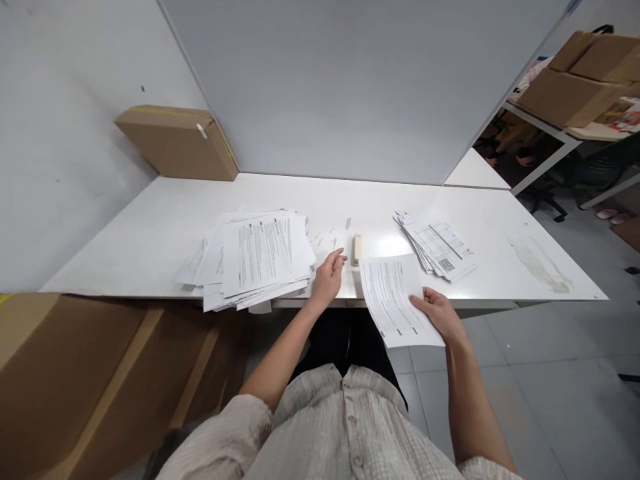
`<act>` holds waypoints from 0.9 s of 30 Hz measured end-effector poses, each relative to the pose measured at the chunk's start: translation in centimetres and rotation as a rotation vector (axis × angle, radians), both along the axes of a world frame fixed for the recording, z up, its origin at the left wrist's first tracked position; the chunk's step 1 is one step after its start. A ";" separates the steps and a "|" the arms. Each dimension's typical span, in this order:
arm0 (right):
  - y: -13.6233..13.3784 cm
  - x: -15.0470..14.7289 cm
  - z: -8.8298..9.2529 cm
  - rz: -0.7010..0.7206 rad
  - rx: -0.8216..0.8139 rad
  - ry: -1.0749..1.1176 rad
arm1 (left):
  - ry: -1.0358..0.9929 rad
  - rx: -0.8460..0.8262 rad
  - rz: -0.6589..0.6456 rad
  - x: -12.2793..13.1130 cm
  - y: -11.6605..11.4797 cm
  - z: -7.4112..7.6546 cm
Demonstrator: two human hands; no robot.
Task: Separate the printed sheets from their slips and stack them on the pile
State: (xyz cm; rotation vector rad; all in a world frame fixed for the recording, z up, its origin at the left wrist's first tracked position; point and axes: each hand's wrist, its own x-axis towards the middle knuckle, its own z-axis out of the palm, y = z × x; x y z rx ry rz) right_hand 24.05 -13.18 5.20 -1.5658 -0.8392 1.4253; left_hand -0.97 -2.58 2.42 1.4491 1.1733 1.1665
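My right hand (440,315) grips the edge of a printed sheet of paper (397,300), thumb on top; the sheet bends and hangs partly past the table's front edge. My left hand (329,279) is empty above the front of the table, its fingers stretched out and slightly apart. Just beyond its fingertips lies a small beige stapler (357,249). To the left of that hand is a loose, fanned pile of printed papers (265,257). A smaller stack of printed sheets (440,247), one with a QR code, lies behind my right hand.
The white table (125,247) backs onto a grey panel (340,93). A cardboard box (180,143) stands at its back left corner, and large cartons (65,360) are below left. More boxes (570,97) sit on another table at the right.
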 end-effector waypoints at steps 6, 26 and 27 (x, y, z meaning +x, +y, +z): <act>-0.7 -0.4 -1.5 -0.012 -0.091 0.023 | 0.401 0.384 -0.101 0.5 2.1 -1.8; 1.1 -1.1 -1.0 -0.055 -0.027 -0.228 | 0.560 0.446 -0.117 1.1 2.5 -2.8; 1.0 -0.7 -0.3 -0.098 -0.006 -0.283 | 0.560 0.446 -0.118 1.1 2.5 -2.7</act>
